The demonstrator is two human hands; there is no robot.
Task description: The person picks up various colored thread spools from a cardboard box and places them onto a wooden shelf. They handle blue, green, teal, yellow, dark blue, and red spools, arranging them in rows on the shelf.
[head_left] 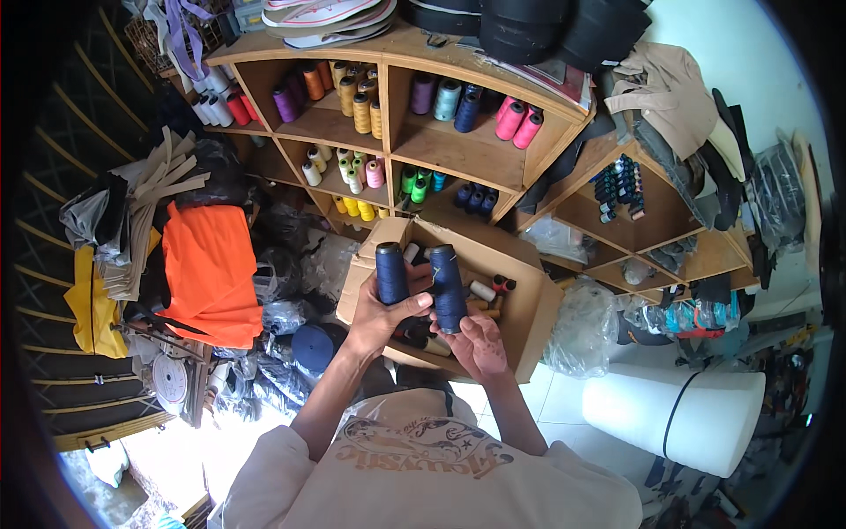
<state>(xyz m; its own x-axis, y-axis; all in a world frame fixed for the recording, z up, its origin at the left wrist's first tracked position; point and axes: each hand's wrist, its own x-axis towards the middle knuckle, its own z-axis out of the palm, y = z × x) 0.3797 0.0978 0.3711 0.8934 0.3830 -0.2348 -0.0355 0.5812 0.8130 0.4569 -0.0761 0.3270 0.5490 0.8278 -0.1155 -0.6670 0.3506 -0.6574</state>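
Note:
My left hand (381, 319) holds a dark navy thread cone (391, 272) upright by its lower end. My right hand (477, 342) grips a second navy thread cone (448, 286) from below, right beside the first. Both cones are raised over an open cardboard box (527, 310) that holds several more spools and bare cones. The two hands almost touch above the box's near edge.
A wooden shelf unit (458, 152) behind the box carries rows of coloured thread spools. An orange cloth (210, 271) and piled fabric lie at the left, dark plastic bags (280, 300) next to the box. A white foam roll (677, 409) lies on the tiled floor at right.

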